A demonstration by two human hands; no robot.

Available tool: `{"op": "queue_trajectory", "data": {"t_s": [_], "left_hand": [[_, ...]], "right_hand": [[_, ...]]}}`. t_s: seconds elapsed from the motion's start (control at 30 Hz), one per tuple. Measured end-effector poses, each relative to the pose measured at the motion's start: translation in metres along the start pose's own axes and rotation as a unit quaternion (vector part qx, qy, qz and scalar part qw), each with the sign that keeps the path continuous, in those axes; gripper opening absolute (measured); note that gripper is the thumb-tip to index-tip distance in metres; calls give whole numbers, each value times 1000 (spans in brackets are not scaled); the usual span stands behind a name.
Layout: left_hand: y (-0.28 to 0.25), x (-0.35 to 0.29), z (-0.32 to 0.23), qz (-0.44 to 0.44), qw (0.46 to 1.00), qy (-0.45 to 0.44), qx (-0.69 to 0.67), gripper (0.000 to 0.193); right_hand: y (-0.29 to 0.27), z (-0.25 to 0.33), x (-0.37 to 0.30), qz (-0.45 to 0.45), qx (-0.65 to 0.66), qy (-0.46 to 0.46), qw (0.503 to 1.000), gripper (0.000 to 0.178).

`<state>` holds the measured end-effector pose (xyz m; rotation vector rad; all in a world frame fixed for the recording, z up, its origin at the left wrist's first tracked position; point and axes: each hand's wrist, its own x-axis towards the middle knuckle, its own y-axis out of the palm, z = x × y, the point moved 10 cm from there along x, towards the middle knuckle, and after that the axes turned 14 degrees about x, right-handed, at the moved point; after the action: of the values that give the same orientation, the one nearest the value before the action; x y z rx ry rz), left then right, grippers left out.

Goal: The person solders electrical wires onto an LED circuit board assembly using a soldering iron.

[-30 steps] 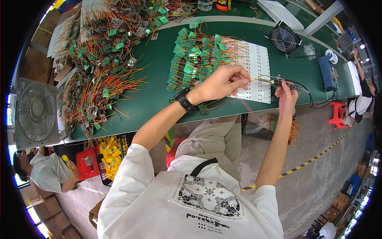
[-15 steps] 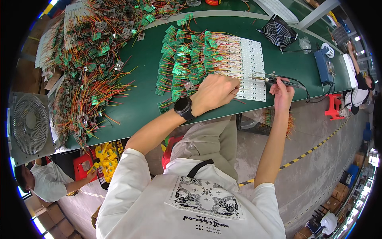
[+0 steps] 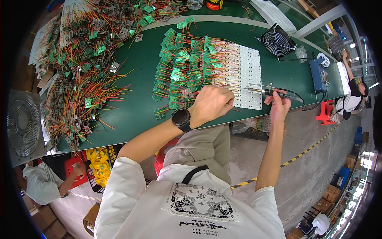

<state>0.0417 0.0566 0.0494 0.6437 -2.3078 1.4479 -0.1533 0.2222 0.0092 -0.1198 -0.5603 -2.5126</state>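
My left hand [image 3: 213,104], with a black watch on its wrist, is closed at the near left part of a white perforated board [image 3: 251,75]. Its fingertips are pinched together; what they hold, if anything, is too small to make out. Held in my right hand [image 3: 278,106] is a soldering iron [image 3: 283,94] with a thin curved feed tube, its tip pointing left over the board's near part. Red and yellow wires [image 3: 227,59] run from the board to rows of green circuit boards [image 3: 176,74] on its left.
A large heap of wired circuit boards [image 3: 85,71] covers the table's left side. A black fan [image 3: 277,43], a blue soldering station [image 3: 318,75] and a solder spool [image 3: 323,59] stand at the right. Lower left, a co-worker sits by a crate of yellow parts [image 3: 99,167].
The whole view has shifted a little. My hands keep nearly the same places over the board, the iron still in the right one. The co-worker's hand has moved away from the yellow parts.
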Motion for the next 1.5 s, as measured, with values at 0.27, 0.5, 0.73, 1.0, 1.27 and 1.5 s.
{"op": "queue_trajectory", "data": {"t_s": [0.27, 0.5, 0.73, 1.0, 1.27, 1.5], "left_hand": [[2, 0, 1, -9, 1000, -1, 4, 5], [6, 0, 1, 1, 1000, 2, 16, 7], [7, 0, 2, -11, 1000, 5, 25, 6], [10, -2, 5, -5, 1000, 0, 27, 7], [10, -2, 4, 9, 1000, -3, 19, 7], [8, -1, 3, 6, 1000, -4, 29, 7]], "right_hand": [[-11, -14, -5, 47, 9, 56, 997, 23], [-4, -12, -5, 65, 7, 63, 996, 21], [-7, -17, -4, 72, -2, 66, 995, 22], [-7, -19, -6, 78, -10, 65, 995, 20], [-7, -18, -5, 84, -24, 62, 994, 19], [-8, -19, -5, 79, -28, 64, 994, 20]]}}
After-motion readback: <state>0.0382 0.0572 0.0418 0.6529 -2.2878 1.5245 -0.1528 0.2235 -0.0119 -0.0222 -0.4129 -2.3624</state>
